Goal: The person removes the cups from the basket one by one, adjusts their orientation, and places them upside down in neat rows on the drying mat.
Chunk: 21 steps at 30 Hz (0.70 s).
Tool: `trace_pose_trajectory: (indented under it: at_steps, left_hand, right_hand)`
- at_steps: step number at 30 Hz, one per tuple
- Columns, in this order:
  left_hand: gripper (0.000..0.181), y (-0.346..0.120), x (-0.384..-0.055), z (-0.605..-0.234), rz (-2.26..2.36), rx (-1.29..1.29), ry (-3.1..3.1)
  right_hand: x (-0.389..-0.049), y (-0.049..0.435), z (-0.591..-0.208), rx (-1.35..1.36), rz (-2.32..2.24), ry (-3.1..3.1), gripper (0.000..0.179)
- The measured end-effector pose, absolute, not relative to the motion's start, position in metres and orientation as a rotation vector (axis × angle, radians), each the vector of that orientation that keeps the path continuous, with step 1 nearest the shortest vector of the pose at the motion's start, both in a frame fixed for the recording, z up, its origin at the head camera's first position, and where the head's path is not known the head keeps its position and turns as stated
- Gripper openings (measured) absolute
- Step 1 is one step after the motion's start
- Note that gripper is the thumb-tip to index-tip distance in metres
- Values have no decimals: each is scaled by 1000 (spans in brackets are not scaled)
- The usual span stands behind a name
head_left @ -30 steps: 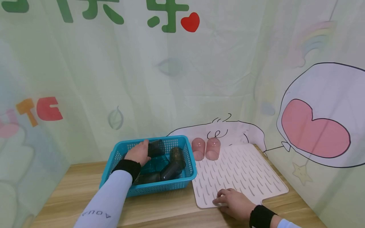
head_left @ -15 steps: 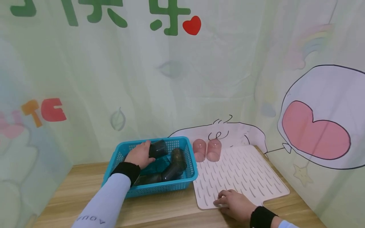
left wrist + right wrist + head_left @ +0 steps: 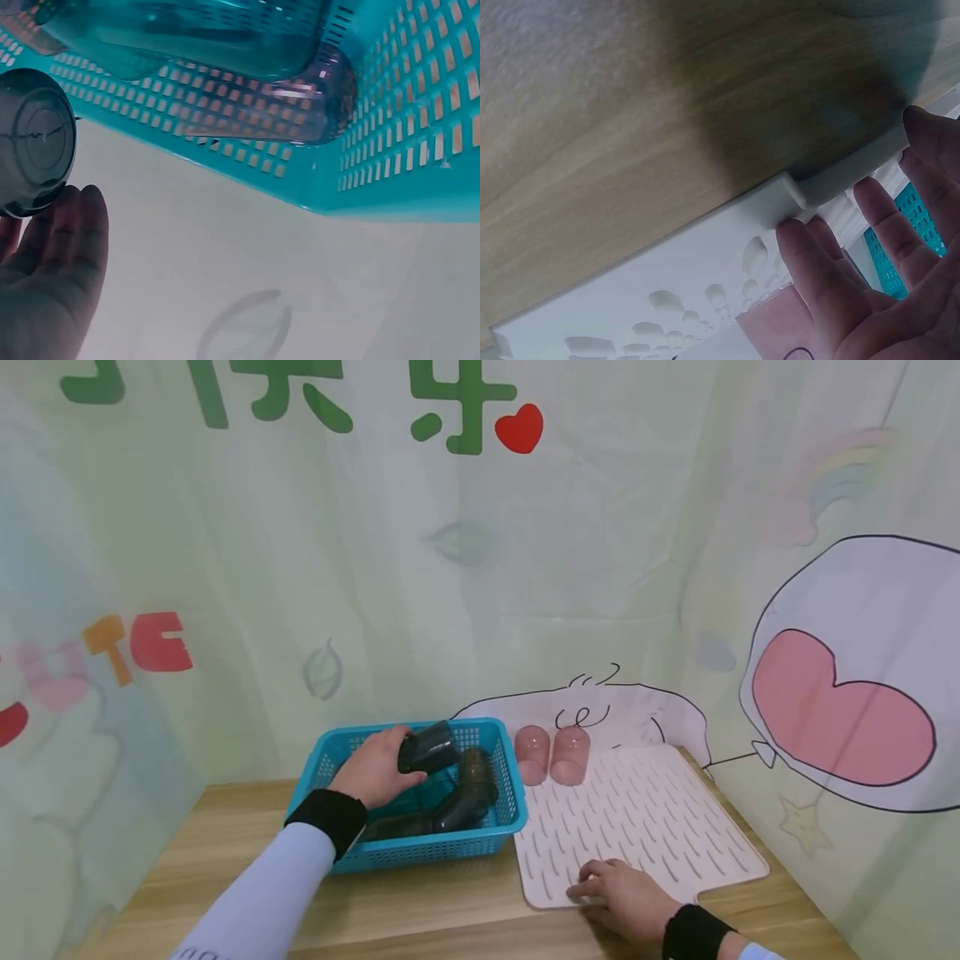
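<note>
My left hand (image 3: 375, 768) grips a dark, see-through cup (image 3: 429, 747) by one end, over the back part of a blue perforated basket (image 3: 517, 793). The cup lies tilted, its far end level with the basket's back rim in the head view. In the left wrist view the cup's round base (image 3: 41, 142) faces the camera, with the fingers along its side. Several more dark cups (image 3: 465, 802) lie on their sides inside the basket. My right hand (image 3: 626, 897) rests with relaxed fingers on the front edge of a pale drying mat (image 3: 637, 810) and holds nothing.
Two pink see-through cups (image 3: 571, 756) stand upside down side by side at the mat's back left corner. The basket's right side is close beside the mat on the wooden table (image 3: 442, 902). A printed curtain (image 3: 375, 568) hangs right behind the table.
My left hand has lifted the dark cup a little from within the basket, shifting it slightly right and tilting its far end up. My right hand stays on the mat's edge.
</note>
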<state>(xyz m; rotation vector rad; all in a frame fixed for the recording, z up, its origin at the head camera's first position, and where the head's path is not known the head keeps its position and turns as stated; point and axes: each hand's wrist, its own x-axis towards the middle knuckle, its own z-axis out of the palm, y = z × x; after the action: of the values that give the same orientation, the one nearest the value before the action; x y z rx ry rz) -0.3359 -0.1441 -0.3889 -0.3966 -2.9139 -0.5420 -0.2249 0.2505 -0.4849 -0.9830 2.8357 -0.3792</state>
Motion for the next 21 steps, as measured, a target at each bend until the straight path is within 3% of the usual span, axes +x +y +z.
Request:
trace_pose_trajectory:
  at_steps: [21]
  left_hand:
    - [76, -133, -283, -380, -800, -471, -2892]
  right_hand:
    - [-224, 249, -483, -969, -390, 2800, 28]
